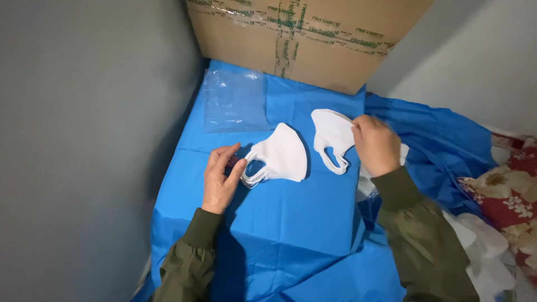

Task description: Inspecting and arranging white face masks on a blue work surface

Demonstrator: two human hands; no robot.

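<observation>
Two white face masks lie on a blue sheet (279,223). The nearer mask (282,154) rests in the middle; my left hand (221,178) pinches its ear loop at the left end with thumb and fingers. The other mask (331,134) lies to the right, and my right hand (376,144) grips its right edge. Both arms wear olive-green sleeves.
A clear plastic bag (235,100) lies flat at the back left of the sheet. A taped cardboard box (302,39) stands behind it. Grey walls close in on the left and right. A floral red cloth (512,190) and white plastic (486,246) sit at the right.
</observation>
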